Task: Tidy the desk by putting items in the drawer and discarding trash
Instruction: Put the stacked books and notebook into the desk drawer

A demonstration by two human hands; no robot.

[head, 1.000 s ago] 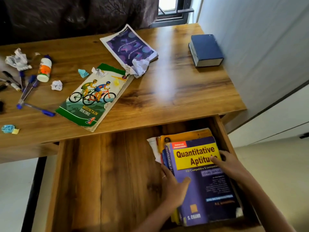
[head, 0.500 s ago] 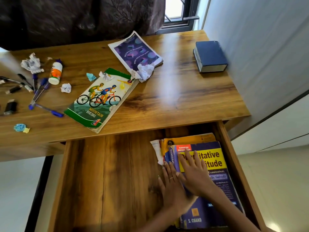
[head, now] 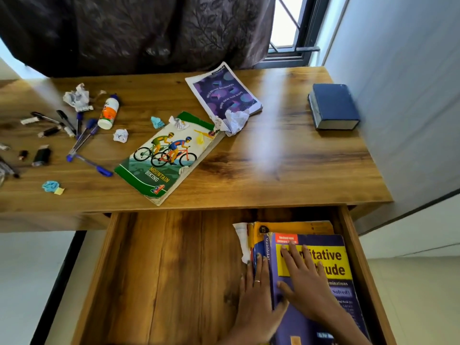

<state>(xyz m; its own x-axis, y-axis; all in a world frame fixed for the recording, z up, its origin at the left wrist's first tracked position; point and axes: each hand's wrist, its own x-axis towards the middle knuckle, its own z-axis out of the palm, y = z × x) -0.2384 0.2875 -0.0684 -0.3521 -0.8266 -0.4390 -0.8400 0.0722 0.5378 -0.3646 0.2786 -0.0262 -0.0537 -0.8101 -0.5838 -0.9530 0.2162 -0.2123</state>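
Observation:
The wooden drawer (head: 161,270) is pulled open below the desk (head: 286,170). A stack of books lies in its right side, topped by a purple and yellow book (head: 323,245). My left hand (head: 256,300) lies flat against the stack's left edge, fingers spread. My right hand (head: 303,287) rests flat on the top cover. On the desk lie a mountain biking book (head: 166,155), a purple booklet (head: 222,93), a thick blue book (head: 332,105), several pens (head: 84,138), a glue bottle (head: 108,112) and crumpled paper (head: 77,97) (head: 235,120).
Small paper scraps (head: 120,135) (head: 156,122) (head: 52,187) dot the desk's left half. A dark curtain (head: 137,33) hangs behind the desk, a window (head: 286,23) beside it. A grey wall (head: 410,108) runs along the right. Pale floor shows on both sides.
My right hand slid from the book's right edge to lie flat on its cover. My left hand flattened against the stack's left side. The view tilted upward.

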